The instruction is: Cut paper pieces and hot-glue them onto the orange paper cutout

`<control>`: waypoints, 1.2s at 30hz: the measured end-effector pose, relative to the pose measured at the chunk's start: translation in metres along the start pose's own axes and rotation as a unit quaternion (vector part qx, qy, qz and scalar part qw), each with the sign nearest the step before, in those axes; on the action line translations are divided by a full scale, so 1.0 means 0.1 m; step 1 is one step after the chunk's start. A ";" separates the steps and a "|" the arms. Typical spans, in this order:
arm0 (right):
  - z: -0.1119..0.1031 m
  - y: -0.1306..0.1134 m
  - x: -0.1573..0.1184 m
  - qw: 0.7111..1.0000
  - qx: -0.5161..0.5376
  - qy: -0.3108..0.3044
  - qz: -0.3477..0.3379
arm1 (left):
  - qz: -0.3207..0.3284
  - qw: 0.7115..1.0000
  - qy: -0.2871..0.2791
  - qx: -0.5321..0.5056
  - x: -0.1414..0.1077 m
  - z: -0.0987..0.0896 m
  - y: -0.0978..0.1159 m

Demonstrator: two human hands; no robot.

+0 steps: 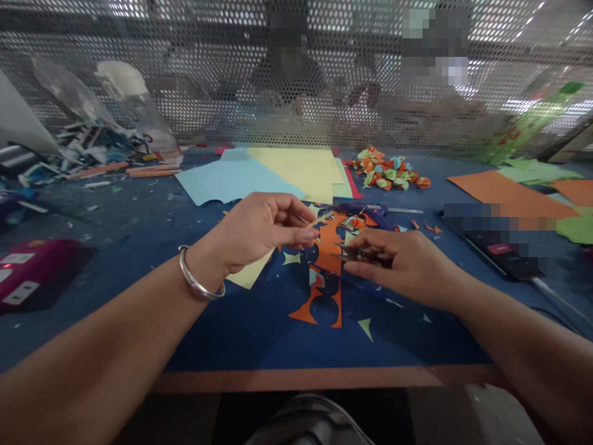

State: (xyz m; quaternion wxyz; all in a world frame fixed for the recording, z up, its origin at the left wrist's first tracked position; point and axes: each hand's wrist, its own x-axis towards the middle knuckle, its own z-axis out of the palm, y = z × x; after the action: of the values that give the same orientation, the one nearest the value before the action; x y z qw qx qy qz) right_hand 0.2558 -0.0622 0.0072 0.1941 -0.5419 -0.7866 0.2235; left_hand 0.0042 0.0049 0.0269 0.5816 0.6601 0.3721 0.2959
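My left hand, with a silver bangle at the wrist, pinches a small pale yellow paper piece between thumb and fingertips. To its right, my right hand is closed around a small dark two-pointed tool. Its tips stand slightly apart and point at the left hand; whether it is tweezers or snips I cannot tell. Below both hands lies an orange paper sheet with round cut-outs, among scattered scraps. A yellow sheet is partly hidden under my left hand.
Behind the hands rest a blue glue gun, stacked coloured sheets and a pile of folded paper pieces. A phone with a cable lies right. A magenta power strip sits left. A perforated metal screen bounds the back.
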 end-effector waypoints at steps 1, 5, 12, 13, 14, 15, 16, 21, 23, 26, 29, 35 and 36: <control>-0.01 0.01 0.01 1.000 -0.028 0.005 0.013 | -0.002 0.998 0.017 -0.067 0.00 0.01 0.00; -0.02 0.03 0.05 0.984 -0.171 0.003 0.055 | -0.039 0.962 0.065 -0.264 -0.03 0.13 -0.02; 0.04 0.00 0.06 0.942 -0.329 -0.012 0.061 | -0.107 0.939 -0.005 -0.326 -0.07 0.31 -0.11; 0.05 0.00 0.06 0.937 -0.343 -0.009 0.060 | -0.114 0.936 -0.012 -0.332 -0.07 0.32 -0.12; 0.04 0.00 0.06 0.934 -0.353 -0.003 0.057 | -0.119 0.934 -0.017 -0.338 -0.07 0.32 -0.12; 0.04 0.00 0.05 0.932 -0.359 0.007 0.051 | -0.120 0.931 -0.018 -0.344 -0.07 0.32 -0.12; 0.04 0.01 0.05 0.931 -0.361 0.022 0.040 | -0.120 0.928 -0.017 -0.351 -0.06 0.32 -0.11; 0.06 -0.03 0.03 0.940 -0.280 0.171 -0.094 | -0.127 0.923 0.011 -0.362 -0.04 0.30 -0.10; 0.07 -0.08 0.03 0.928 -0.260 0.212 -0.164 | -0.127 0.926 0.017 -0.355 -0.05 0.31 -0.10; 0.09 -0.18 0.06 0.897 -0.291 0.219 -0.252 | -0.119 0.927 0.019 -0.354 -0.05 0.34 -0.14; 0.10 -0.25 0.11 0.874 -0.315 0.198 -0.314 | -0.103 0.926 0.010 -0.363 -0.04 0.36 -0.18; 0.17 -0.31 0.15 0.838 -0.351 0.205 -0.364 | -0.096 0.924 0.055 -0.367 -0.02 0.38 -0.20; 0.18 -0.31 0.15 0.834 -0.352 0.203 -0.373 | -0.097 0.923 0.064 -0.367 -0.02 0.39 -0.20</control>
State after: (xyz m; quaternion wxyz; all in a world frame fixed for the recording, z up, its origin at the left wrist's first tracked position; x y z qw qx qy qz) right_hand 0.2171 -0.0599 0.0111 0.2145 -0.2726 -0.8973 -0.2729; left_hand 0.0326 -0.0175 0.0015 0.7839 0.3404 0.3361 0.3957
